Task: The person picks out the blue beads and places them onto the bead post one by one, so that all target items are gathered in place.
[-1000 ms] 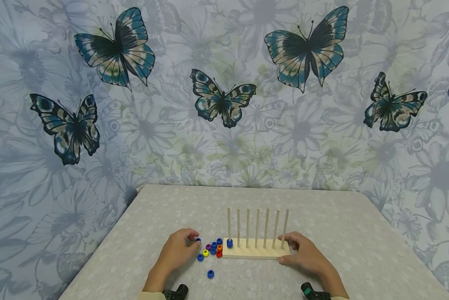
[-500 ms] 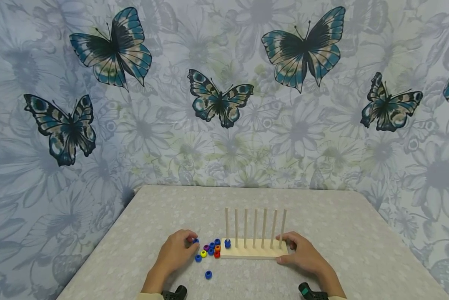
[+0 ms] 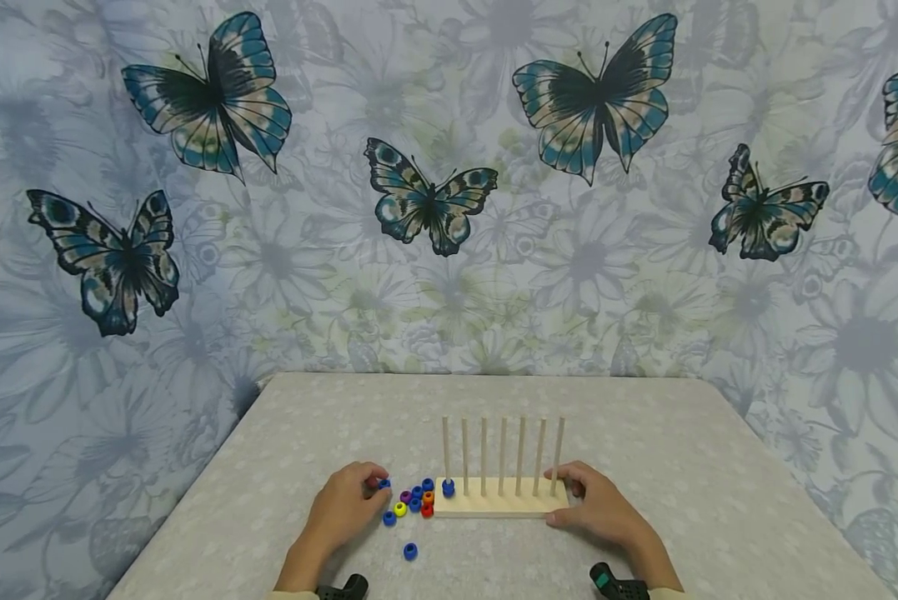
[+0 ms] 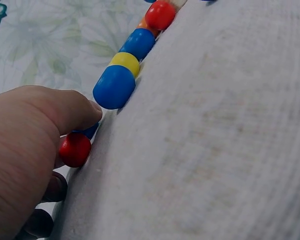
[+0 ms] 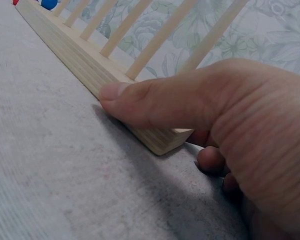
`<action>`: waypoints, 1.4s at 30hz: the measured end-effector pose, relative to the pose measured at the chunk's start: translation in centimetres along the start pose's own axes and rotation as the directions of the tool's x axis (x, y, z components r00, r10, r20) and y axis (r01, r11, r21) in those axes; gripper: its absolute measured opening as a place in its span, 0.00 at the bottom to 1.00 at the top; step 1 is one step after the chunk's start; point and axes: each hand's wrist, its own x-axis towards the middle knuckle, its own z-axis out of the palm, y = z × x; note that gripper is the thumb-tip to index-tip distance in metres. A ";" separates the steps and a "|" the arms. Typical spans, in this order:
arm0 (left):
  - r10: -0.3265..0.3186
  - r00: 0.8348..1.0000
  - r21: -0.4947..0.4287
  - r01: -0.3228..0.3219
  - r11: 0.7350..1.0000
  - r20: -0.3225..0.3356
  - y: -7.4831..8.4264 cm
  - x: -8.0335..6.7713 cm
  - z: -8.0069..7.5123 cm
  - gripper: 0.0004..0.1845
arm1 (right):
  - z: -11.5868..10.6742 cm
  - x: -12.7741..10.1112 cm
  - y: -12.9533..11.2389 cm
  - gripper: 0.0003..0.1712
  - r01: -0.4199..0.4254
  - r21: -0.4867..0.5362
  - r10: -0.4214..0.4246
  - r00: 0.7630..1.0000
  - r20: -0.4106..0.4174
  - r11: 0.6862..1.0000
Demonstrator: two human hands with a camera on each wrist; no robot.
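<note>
My right grip (image 3: 602,504) clamps the pale wooden seven-peg base (image 3: 494,505) by its right end. My left grip (image 3: 343,504) sits half-curled at a small round blue bead (image 3: 384,483), left of the base; can't tell if it's pinched. Best: brace base flat, leave bead's hole uncovered.

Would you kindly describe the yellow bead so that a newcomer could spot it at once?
On the table sits a wooden pegboard. By its left end, in the head view, lies a cluster of beads. The yellow bead is near the cluster's left edge, the only yellow one in sight.
</note>
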 end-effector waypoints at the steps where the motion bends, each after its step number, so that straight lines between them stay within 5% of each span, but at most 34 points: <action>1: 0.004 1.000 -0.002 -0.004 1.000 0.002 0.0 0.0 0.0 0.10 | 0.0 0.0 0.0 0.36 -0.005 0.000 0.005 1.000 -0.004 1.000; 42: 0.025 1.000 0.021 -0.024 0.999 -0.015 0.1 -0.1 0.3 0.08 | 0.1 0.1 -0.1 0.36 -0.016 -0.006 0.016 1.000 -0.019 1.000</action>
